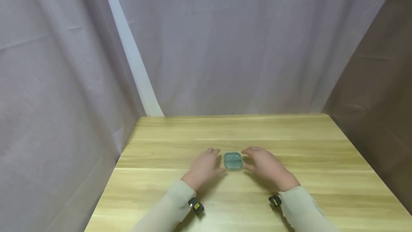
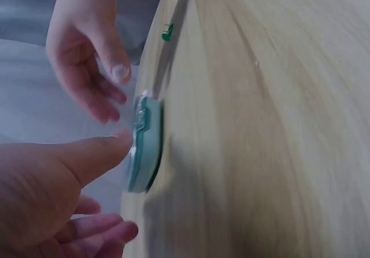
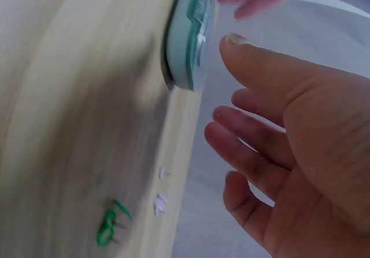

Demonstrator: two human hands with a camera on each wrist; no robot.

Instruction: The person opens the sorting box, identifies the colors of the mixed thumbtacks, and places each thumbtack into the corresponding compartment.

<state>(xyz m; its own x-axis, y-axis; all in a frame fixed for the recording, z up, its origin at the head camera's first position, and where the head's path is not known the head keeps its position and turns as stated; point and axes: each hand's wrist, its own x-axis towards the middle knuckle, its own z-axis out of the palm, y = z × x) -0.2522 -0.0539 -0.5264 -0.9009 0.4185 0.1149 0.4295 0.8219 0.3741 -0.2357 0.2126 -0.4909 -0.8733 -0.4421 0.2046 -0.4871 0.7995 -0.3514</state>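
Two hands flank the small teal box (image 1: 233, 161), the left hand (image 1: 203, 167) and right hand (image 1: 267, 165) with fingers loosely bent and holding nothing; it lies flat on the wooden table (image 1: 322, 203) between them, probably so that both sides are equally in reach, though I cannot tell whether the left thumb touches it. Right of it lie green pieces (image 3: 107, 228) and pale bits (image 3: 160, 205), perhaps pins, which could hinder the right hand; a grey curtain (image 1: 241, 46) hangs beyond the table's far edge.
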